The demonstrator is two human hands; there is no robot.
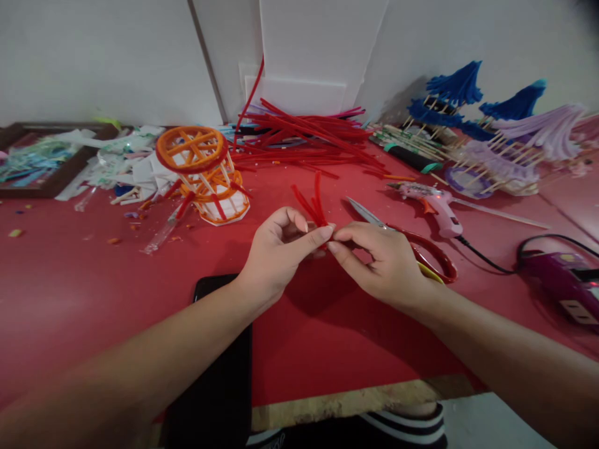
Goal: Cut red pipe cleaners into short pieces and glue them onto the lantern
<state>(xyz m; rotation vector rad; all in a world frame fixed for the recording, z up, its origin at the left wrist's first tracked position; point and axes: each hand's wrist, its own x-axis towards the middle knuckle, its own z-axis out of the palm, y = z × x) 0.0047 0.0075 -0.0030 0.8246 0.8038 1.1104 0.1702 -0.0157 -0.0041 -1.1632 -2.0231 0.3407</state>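
Several short red pipe cleaners (317, 202) stick up in a small bunch from between my hands, over the middle of the red table. My left hand (287, 243) is closed, pinching the bunch between thumb and fingers. From the other side, my right hand (381, 259) pinches at the lower end of the bunch, thumb and forefinger pressed together. The fingers hide the bottom of the red stems. Beside and partly beneath my right hand lie scissors (433, 252) with red handles, blades pointing away to the left.
An orange pipe-cleaner frame (206, 174) stands left. Long red pipe cleaners (309, 137) lie heaped behind. At right are a pink glue gun (437, 206), its cord, a purple device (564, 284) and blue-roofed models (453, 84). A black phone-like slab (215, 374) lies under my left forearm.
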